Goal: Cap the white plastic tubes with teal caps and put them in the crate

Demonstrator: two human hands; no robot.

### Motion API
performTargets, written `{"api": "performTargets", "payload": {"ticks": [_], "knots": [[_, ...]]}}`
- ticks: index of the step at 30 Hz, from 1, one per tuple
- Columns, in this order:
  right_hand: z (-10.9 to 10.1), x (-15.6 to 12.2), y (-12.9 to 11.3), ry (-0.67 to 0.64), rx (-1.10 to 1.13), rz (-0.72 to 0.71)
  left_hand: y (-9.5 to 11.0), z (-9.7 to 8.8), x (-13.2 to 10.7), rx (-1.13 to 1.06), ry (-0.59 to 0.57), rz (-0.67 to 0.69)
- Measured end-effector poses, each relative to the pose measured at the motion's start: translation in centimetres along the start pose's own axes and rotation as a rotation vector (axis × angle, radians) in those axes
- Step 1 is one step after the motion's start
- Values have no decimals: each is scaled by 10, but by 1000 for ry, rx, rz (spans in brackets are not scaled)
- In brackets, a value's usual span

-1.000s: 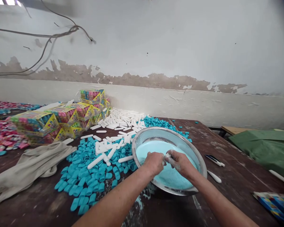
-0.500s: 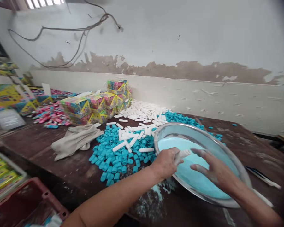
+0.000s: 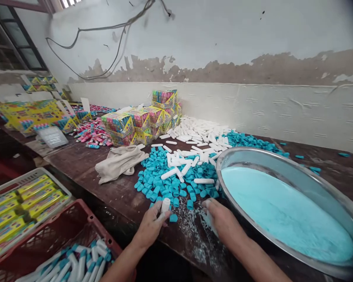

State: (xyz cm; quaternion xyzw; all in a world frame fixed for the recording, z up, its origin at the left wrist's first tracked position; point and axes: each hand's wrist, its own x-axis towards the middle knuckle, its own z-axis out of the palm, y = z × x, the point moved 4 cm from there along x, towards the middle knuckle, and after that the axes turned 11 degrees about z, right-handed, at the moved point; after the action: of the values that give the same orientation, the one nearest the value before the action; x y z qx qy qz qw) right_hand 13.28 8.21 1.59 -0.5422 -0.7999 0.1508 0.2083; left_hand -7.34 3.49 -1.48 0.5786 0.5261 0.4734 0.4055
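Observation:
My left hand is closed around a small white plastic tube, held upright with its narrow neck on top. A loose blue cap lies just beside that hand. My right hand is low over the powder-dusted table edge, left of the metal basin; its fingers are partly hidden and blurred. Pale blue powder fills much of the wide metal basin. Beyond my hands spreads a heap of blue caps, with white tubes lying on and behind it.
A red crate at lower left holds capped white tubes. Behind it is a pale basket of yellow boxes. A crumpled cloth and stacked packs of colourful tubes are on the dark table.
My left hand has moved from over the basin to the left and down with the white tube. My right hand has left the basin too. The view has swung right.

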Motion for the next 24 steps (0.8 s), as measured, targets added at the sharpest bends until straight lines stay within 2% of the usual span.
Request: {"api": "performTargets", "payload": {"ticks": [4,7,10,13,18,20,22,24], "knots": [[18,42,-4,196,-404,-19,6,11,15,11,39,77],[20,68,-4,211,-554,38,11,11,16,36,73,126],[18,78,-1,175,-552,34,15,5,9,20,73,123],[17,67,-3,122,-533,-30,19,-2,1,-47,44,112],[25,29,-26,11,-413,-354,20,-14,-7,-102,64,116],[29,25,-31,-40,-303,-416,16,-15,-8,-107,76,122],[33,33,-29,-91,-235,-342,11,-13,-10,-110,79,121],[34,48,-23,-102,-241,-202,7,-11,-11,-117,79,110]]}}
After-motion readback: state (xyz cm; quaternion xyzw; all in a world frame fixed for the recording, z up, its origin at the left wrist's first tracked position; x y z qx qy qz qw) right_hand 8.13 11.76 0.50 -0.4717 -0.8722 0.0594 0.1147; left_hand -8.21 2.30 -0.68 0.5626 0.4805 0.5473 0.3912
